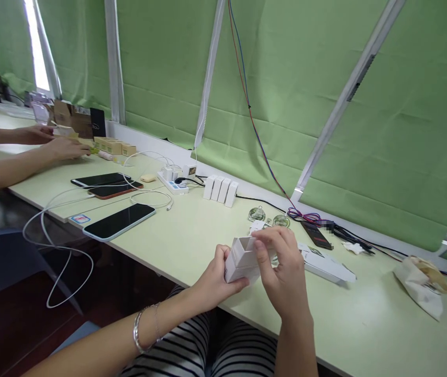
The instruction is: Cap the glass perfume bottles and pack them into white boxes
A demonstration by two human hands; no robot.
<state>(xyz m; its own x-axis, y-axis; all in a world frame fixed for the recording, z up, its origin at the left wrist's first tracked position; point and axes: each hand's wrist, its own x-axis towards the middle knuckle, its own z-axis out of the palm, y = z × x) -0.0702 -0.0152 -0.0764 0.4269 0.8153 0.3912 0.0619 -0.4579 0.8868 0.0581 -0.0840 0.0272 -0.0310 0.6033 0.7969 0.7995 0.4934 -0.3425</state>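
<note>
Slanting in from lower left, the left hand (216,278) grips a white box (242,261) near the edge of the table (192,230); the right hand (286,264), raised steeply, bends narrowly at its open top, pinch unclear. Four boxes (219,189) stand beyond.

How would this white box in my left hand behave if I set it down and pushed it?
The box probably wouldn't roll, given its flat sides. Its thin-looking walls at the open end could bend under a hard push.

White box (241,264) partly behind right hand (284,267), co-worker's arms (11,167) cropped at left
</note>
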